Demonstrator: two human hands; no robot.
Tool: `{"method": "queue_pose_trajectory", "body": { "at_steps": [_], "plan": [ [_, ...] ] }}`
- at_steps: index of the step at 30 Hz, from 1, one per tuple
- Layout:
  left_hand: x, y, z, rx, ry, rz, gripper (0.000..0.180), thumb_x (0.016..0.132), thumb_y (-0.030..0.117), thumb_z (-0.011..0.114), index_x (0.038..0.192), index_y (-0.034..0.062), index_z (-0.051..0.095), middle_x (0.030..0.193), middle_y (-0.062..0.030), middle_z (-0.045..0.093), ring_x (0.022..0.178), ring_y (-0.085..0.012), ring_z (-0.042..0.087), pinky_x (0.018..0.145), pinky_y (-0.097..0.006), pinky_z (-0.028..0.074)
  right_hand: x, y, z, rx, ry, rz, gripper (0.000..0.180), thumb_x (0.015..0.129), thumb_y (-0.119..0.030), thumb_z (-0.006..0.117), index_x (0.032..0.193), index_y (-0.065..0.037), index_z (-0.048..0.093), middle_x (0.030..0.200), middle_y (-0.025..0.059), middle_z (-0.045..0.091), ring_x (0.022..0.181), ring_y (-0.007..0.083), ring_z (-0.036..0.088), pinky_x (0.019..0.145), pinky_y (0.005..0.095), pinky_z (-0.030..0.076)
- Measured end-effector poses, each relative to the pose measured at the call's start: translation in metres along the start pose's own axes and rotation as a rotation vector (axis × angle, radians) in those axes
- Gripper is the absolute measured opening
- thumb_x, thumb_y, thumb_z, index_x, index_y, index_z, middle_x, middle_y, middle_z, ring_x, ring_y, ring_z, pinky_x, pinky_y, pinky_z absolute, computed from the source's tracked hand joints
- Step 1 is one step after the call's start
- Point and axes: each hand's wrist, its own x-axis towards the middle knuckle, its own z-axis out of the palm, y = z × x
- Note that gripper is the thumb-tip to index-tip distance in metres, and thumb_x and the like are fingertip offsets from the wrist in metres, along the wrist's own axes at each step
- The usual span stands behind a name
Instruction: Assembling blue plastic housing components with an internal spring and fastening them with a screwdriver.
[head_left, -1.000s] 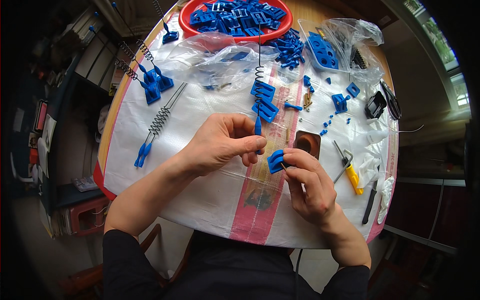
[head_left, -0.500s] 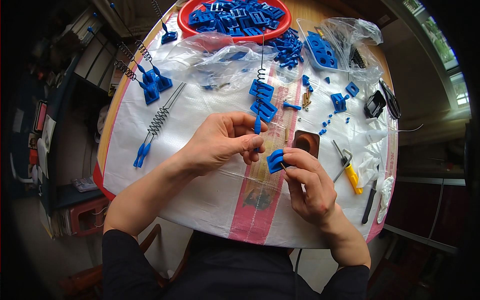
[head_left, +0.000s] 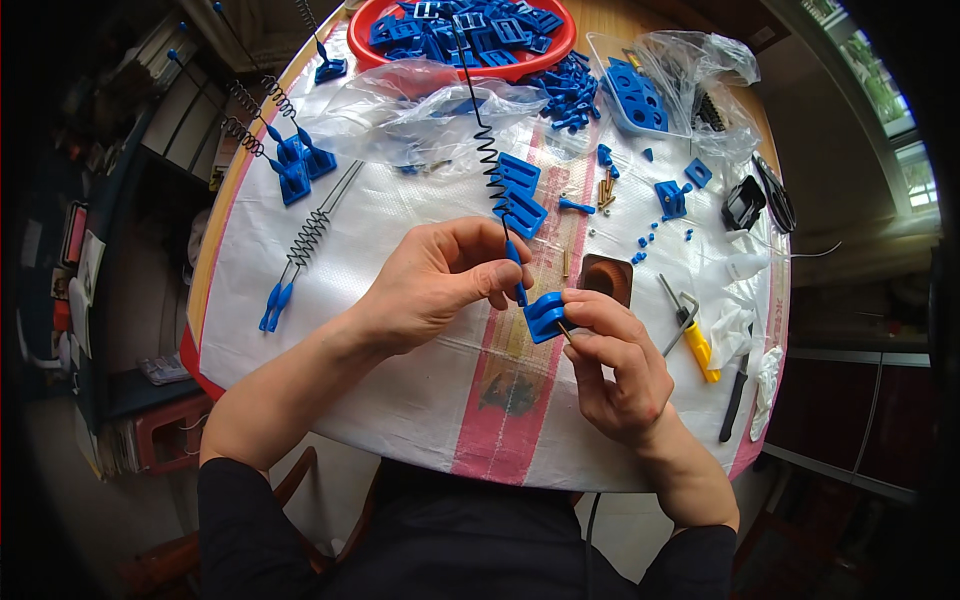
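Observation:
Pinched in my left hand (head_left: 430,285) is the blue plastic end of a black coiled spring wire (head_left: 489,160), which slants up and away over the table. My right hand (head_left: 625,365) grips a blue plastic base (head_left: 546,318) with a raised curved clip. A thin brass-coloured pin (head_left: 567,332) shows at the fingertips of that hand, by the base. The blue end's lower tip is right at the base's left edge; whether they touch I cannot tell. Beyond my left hand lie two flat blue plates (head_left: 520,208), partly behind the wire.
A red basin (head_left: 352,42) of blue parts stands at the back, near plastic bags (head_left: 420,105) and a clear box (head_left: 592,70). Finished-looking spring pieces (head_left: 300,165) are at left. To the right lie a brown tray (head_left: 628,290), a yellow-handled tool (head_left: 699,350) and a black-handled tool (head_left: 735,405).
The spring wire has tilted, its top leaning left. The blue end and the base have come closer together, with the base shifted slightly left.

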Motion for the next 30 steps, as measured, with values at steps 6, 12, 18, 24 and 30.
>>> {"method": "queue_pose_trajectory", "body": {
  "at_steps": [6,12,18,24,30],
  "plan": [
    [-0.002,-0.005,0.004,-0.123,-0.021,0.030,0.020,0.094,0.009,0.069,0.111,-0.0001,0.063,0.101,-0.0114,0.071,0.098,-0.0194,0.069,0.087,-0.035,0.058,-0.002,-0.002,0.002,0.026,0.004,0.007,0.029,0.083,0.015,0.067,0.105,0.002,0.054,0.116,0.0245,0.062,0.110,0.0396,0.066,0.088,0.0402,0.059],
    [-0.005,-0.002,0.009,-0.148,-0.060,0.012,0.020,0.097,0.011,0.065,0.114,0.0011,0.059,0.106,-0.0137,0.070,0.104,-0.0218,0.069,0.087,-0.037,0.060,-0.003,-0.003,0.005,0.038,0.032,0.001,0.031,0.079,0.013,0.072,0.103,0.005,0.054,0.111,0.0249,0.063,0.107,0.0418,0.066,0.089,0.0459,0.058],
    [-0.013,-0.001,0.016,-0.044,-0.092,0.130,0.016,0.100,0.007,0.058,0.114,0.0002,0.056,0.117,-0.0161,0.065,0.108,-0.0228,0.066,0.089,-0.034,0.059,-0.003,-0.003,0.005,0.037,0.023,-0.003,0.030,0.080,0.013,0.071,0.103,0.003,0.054,0.114,0.0245,0.061,0.110,0.0418,0.065,0.090,0.0447,0.058],
    [-0.017,0.000,0.017,0.270,-0.132,0.338,0.024,0.094,-0.008,0.058,0.116,-0.0003,0.054,0.120,-0.0163,0.059,0.117,-0.0237,0.062,0.091,-0.032,0.057,-0.003,0.000,0.005,0.037,0.012,-0.055,0.027,0.081,0.009,0.072,0.102,0.005,0.055,0.116,0.0268,0.060,0.112,0.0457,0.063,0.091,0.0486,0.057],
    [-0.017,-0.001,0.019,0.293,-0.110,0.423,0.022,0.093,-0.009,0.060,0.112,0.0004,0.056,0.118,-0.0161,0.059,0.116,-0.0249,0.063,0.092,-0.033,0.057,-0.006,0.003,0.008,0.071,0.030,-0.070,0.026,0.081,0.009,0.071,0.102,0.005,0.056,0.117,0.0267,0.059,0.114,0.0462,0.062,0.092,0.0496,0.057]
  ]
}}
